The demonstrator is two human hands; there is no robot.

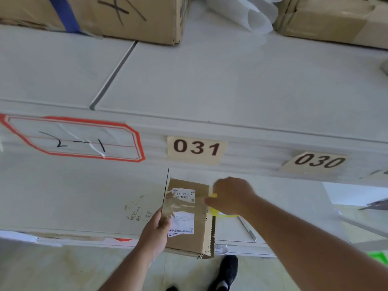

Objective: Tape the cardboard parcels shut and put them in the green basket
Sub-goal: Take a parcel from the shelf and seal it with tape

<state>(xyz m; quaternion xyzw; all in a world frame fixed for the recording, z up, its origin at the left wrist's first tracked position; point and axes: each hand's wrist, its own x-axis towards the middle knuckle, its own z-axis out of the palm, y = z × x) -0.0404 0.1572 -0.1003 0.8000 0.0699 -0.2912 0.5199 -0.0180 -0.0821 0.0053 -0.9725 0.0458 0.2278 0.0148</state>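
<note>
Parcel [190, 217] lies at desk [84, 196] front edge, overhanging. Your left hand [156, 232] grips its left side, thumb on top. Right hand [228, 196] curls round yellow tape roll [216, 211]. Likely light, stiff; taped top slippery, so hold cardboard edges.

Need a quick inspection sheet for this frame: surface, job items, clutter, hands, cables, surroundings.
Surface: white shelf, scuffed left of the parcel.
Job's things: cardboard parcel overhanging the shelf's front edge, clear tape across its labels; yellow tape roll at its right side.
Clutter: thin metal strip right of the roll.
Hands: left hand holds the parcel's left edge; right hand grips the roll.
Cables: nothing seen.
Surroundings: tags 031 and 030; large cartons on the upper shelf.
</note>
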